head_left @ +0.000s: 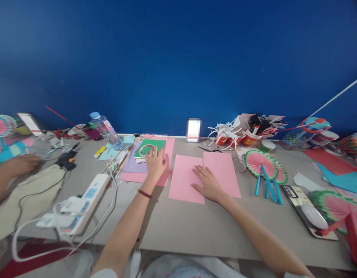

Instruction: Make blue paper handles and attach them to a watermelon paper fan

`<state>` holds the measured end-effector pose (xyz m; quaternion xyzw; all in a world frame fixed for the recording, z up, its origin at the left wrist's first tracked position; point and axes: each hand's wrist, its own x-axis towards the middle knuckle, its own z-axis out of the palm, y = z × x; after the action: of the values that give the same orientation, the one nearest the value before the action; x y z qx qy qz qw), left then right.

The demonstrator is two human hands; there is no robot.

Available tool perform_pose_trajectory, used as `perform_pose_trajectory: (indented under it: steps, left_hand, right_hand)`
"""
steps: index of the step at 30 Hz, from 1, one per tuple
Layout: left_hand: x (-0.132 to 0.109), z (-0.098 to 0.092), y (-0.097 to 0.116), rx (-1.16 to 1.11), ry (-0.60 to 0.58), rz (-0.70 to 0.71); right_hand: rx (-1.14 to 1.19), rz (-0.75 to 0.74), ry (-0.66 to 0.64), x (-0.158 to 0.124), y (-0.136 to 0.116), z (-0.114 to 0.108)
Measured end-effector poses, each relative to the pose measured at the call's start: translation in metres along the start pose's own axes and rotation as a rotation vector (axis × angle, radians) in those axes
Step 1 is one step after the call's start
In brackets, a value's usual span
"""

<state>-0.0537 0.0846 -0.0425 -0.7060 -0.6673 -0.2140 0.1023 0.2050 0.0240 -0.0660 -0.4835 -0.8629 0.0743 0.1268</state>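
Two pink sheets, a left one (181, 179) and a right one (224, 173), lie side by side on the grey table (172, 231). My right hand (207, 183) rests palm down across their meeting edges, fingers spread. My left hand (156, 165) is over a stack with a green sheet (159, 144), a purple sheet (134, 164) and pink paper (171, 148). Its fingertips are at a roll of tape (146, 150), fingers apart; whether they press on the roll is hard to tell.
At left are a power strip (91, 197) with white cables, a bottle (109, 131), a glue gun (67, 158) and another person's hand (26, 164). To the right are paper fans (262, 164), a phone (294, 197) under a mouse (314, 216), and cups (251, 138).
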Motion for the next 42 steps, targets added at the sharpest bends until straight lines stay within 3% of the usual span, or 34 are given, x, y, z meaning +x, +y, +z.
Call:
perform_pose_trajectory:
  steps: [4, 8, 15, 20, 24, 27, 30, 33, 36, 38, 40, 42]
  left_hand:
    - [0.003, 0.006, -0.016, 0.021, 0.001, -0.075]
    - [0.002, 0.011, -0.018, 0.019, -0.014, -0.050]
    - [0.003, 0.013, -0.022, 0.033, -0.006, 0.027]
    - [0.004, 0.008, -0.020, 0.051, -0.059, 0.090]
    - [0.006, 0.000, -0.022, 0.060, -0.156, 0.168]
    - [0.008, -0.009, -0.026, 0.081, -0.190, 0.193]
    - [0.008, -0.018, -0.028, 0.132, -0.202, 0.196]
    - [0.009, -0.024, -0.029, 0.151, -0.222, 0.139]
    - [0.010, -0.025, -0.031, 0.122, -0.207, 0.071]
    - [0.011, -0.024, -0.033, 0.087, -0.173, 0.034]
    - [0.011, -0.021, -0.037, 0.054, -0.138, -0.005]
    - [0.012, -0.019, -0.040, 0.033, -0.103, -0.039]
  right_hand:
    - [0.019, -0.003, 0.009, 0.001, -0.001, -0.001]
    - [0.039, -0.058, 0.013, -0.002, -0.015, -0.009]
    - [0.164, -0.189, -0.278, -0.034, -0.066, -0.023]
    - [0.273, -0.270, -0.392, -0.069, -0.085, -0.021]
    - [0.258, -0.320, -0.393, -0.102, -0.092, -0.007]
    - [0.205, -0.326, -0.316, -0.126, -0.093, 0.004]
    - [0.281, -0.337, -0.294, -0.140, -0.093, 0.002]
    - [0.536, -0.145, -0.253, -0.137, -0.091, -0.015]
    - [0.871, 0.276, -0.096, -0.114, -0.083, -0.035]
    - [1.114, 0.472, -0.041, -0.093, -0.074, -0.045]
    - [1.298, 0.602, 0.111, -0.070, -0.065, -0.053]
    - [1.282, 0.630, 0.323, -0.048, -0.058, -0.058]
